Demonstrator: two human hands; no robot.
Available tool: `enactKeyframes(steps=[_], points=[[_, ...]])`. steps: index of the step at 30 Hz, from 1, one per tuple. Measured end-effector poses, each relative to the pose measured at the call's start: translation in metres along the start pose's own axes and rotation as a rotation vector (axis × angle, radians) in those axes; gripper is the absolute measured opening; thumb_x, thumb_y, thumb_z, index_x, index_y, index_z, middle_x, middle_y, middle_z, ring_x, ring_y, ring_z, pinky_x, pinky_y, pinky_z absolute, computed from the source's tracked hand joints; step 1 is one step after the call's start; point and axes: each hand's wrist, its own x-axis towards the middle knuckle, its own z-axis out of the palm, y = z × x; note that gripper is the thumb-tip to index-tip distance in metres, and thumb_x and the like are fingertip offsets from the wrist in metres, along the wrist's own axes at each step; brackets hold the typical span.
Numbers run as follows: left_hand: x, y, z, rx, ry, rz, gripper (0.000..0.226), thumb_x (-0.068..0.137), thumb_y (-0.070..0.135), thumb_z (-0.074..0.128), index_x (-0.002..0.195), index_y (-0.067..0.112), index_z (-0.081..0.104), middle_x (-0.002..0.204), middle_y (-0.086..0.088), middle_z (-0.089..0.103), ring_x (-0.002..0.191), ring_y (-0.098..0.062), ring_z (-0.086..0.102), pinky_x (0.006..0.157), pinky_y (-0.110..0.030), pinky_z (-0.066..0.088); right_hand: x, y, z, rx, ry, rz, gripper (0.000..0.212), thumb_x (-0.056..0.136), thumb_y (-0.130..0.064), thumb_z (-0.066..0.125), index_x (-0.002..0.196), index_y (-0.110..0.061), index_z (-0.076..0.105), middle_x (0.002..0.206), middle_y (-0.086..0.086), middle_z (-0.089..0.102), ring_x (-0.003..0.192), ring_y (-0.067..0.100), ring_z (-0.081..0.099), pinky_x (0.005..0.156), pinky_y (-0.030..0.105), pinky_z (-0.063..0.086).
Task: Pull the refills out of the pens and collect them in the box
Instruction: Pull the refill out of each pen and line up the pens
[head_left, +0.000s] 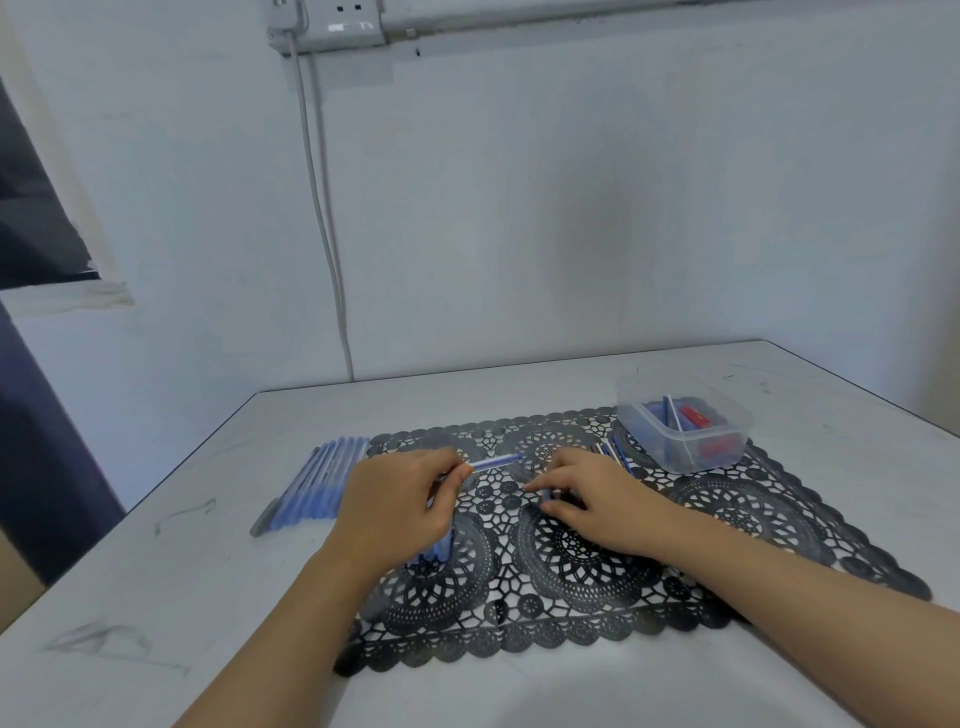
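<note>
Head view takes in a pale table (156, 545) with a black lace mat (753, 519) spread on it, and everything else can be placed from that mat. On its far right corner stands the clear plastic box (685, 431), already holding blue and red pieces and one thin pale refill leaning on the rim. Against the mat's left edge lies a tidy row of blue pens (322, 483). Over the mat's left half the left hand (400, 509) pinches a blue pen (493, 461) between thumb and fingertips, its free end pointing toward the mat's middle; more blue barrels seem tucked under the palm. Over the mat's centre the right hand (597, 499) rests with fingers curled low (whether they grip a small dark piece I cannot tell). A few thin sticks (615, 452) lie on the mat just beside the box.

The step looks like freeing this pen's refill. Best to keep the barrel steady in the left pinch, take the exposed end with the right fingertips, draw straight along the barrel's line so the refill does not bend, then drop it in the box.
</note>
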Motion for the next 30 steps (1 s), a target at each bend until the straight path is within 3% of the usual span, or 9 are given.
enactKeyframes(steps=[6,11,15,20,25,30], points=[[0.0,0.0,0.001,-0.014,-0.02,-0.006,0.034,0.089,0.041,0.039,0.072,0.026,0.065,0.045,0.015,0.045,0.038,-0.001,0.039,0.037,-0.012,0.027,0.001,-0.002,-0.005,0.06,0.027,0.055,0.015,0.086,-0.021,0.064,0.098,-0.022,0.072,0.08,-0.018,0.053,0.074,-0.004,0.048,0.067,0.006,0.031],[0.0,0.001,0.0,-0.017,-0.047,-0.014,0.034,0.089,0.042,0.039,0.073,0.027,0.065,0.045,0.015,0.047,0.038,-0.001,0.041,0.037,-0.012,0.029,-0.001,-0.008,-0.009,0.532,0.155,0.226,0.017,0.08,-0.012,0.07,0.093,-0.022,0.073,0.088,-0.011,0.071,0.078,-0.002,0.064,0.076,0.01,0.047],[0.0,0.002,-0.001,-0.035,-0.068,-0.025,0.037,0.089,0.044,0.037,0.075,0.026,0.066,0.046,0.018,0.04,0.039,-0.001,0.041,0.038,-0.015,0.031,-0.004,-0.013,-0.011,0.809,0.233,0.284,0.016,0.079,-0.009,0.07,0.086,-0.023,0.074,0.079,-0.005,0.073,0.076,0.006,0.068,0.076,0.018,0.05],[-0.001,0.005,0.002,-0.098,-0.117,-0.039,0.044,0.089,0.049,0.031,0.082,0.023,0.066,0.05,0.015,0.045,0.044,-0.003,0.043,0.044,-0.017,0.032,-0.005,-0.02,-0.014,0.951,0.287,0.275,0.011,0.081,-0.008,0.068,0.085,-0.016,0.074,0.074,0.009,0.071,0.065,0.009,0.061,0.069,0.017,0.052],[-0.001,0.005,0.003,-0.116,-0.134,-0.046,0.046,0.089,0.051,0.029,0.085,0.023,0.066,0.052,0.012,0.049,0.046,-0.006,0.046,0.045,-0.019,0.035,-0.005,-0.02,-0.014,1.077,0.317,0.261,0.014,0.08,-0.004,0.067,0.086,-0.013,0.074,0.079,0.007,0.072,0.067,0.009,0.063,0.062,0.015,0.049],[-0.001,0.009,0.003,-0.108,-0.145,-0.042,0.043,0.089,0.05,0.029,0.081,0.025,0.062,0.049,0.014,0.041,0.046,-0.006,0.044,0.046,-0.015,0.029,-0.006,-0.025,-0.014,1.132,0.299,0.213,0.017,0.076,0.001,0.068,0.077,-0.015,0.076,0.079,0.018,0.071,0.068,0.02,0.06,0.069,0.024,0.054]])
